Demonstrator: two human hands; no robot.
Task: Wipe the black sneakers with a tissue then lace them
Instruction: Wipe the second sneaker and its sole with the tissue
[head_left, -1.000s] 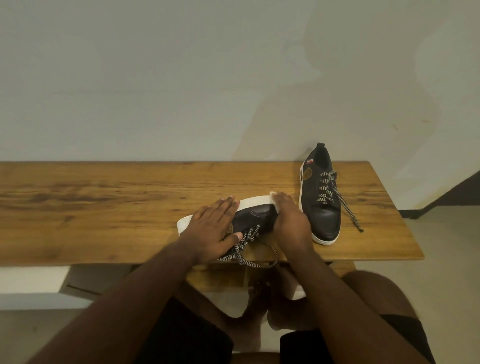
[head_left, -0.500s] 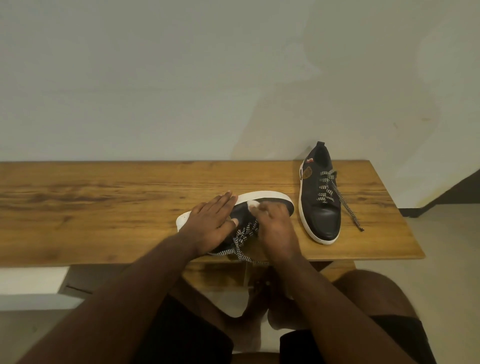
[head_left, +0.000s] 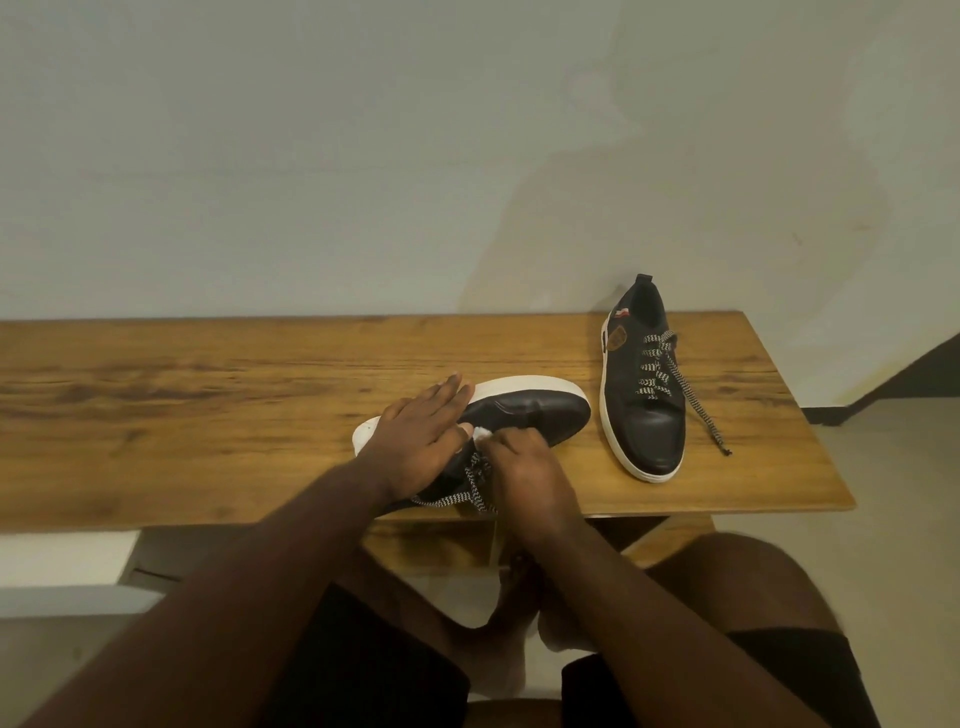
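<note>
A pale wall (head_left: 363, 156) fills the upper half of the view, and below it a long wooden bench (head_left: 182, 415) runs off the left edge. Under the front lip of the bench part of its wooden frame shows, mostly masked by the person's forearms and bare knees. Near the middle of the bench a black sneaker (head_left: 524, 410) lies tipped on its side, white sole turned to the wall, toe pointing right; its heel and collar are covered. The left hand (head_left: 415, 441) lies flat over that rear part, fingers straight, pressing it down. The right hand (head_left: 524, 473) is curled over the lace area with a grip closed on a white tissue (head_left: 480, 431), of which only a small tuft peeps out between the two hands. Checkered laces (head_left: 457, 499) trail loose from under the hands toward the front edge. Well to the right, apart, the second sneaker (head_left: 644, 405) stands upright, toe toward the person, one lace end (head_left: 701, 410) straggling right across the wood.
</note>
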